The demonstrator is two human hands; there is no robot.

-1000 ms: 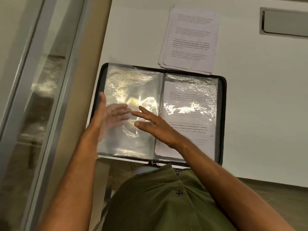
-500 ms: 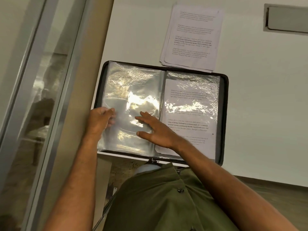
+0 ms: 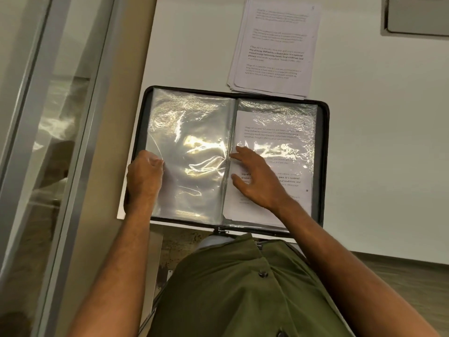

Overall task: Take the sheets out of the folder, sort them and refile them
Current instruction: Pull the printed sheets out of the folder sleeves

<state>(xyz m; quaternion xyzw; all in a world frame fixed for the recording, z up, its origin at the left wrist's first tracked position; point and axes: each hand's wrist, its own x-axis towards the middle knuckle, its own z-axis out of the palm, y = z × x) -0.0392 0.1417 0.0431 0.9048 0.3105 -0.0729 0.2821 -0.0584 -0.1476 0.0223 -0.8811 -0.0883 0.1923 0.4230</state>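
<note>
A black zip folder (image 3: 325,152) lies open on the white table, its clear plastic sleeves spread to both sides. The left sleeves (image 3: 192,132) look empty and shine with glare. The right sleeve holds a printed sheet (image 3: 274,132). My left hand (image 3: 145,176) is curled at the left edge of the folder and pinches the edge of a clear sleeve. My right hand (image 3: 255,178) rests flat with spread fingers on the right sleeve, next to the spine. A stack of printed sheets (image 3: 274,47) lies on the table just beyond the folder.
The white table (image 3: 376,166) ends at its near edge just under the folder. A grey recessed panel (image 3: 418,15) sits in the table at the far right. A glass wall with a metal frame (image 3: 80,142) runs along the left.
My left hand went from open above the left sleeves to curled at their left edge, pinching one. My right hand slid right from the left sleeves onto the right page.
</note>
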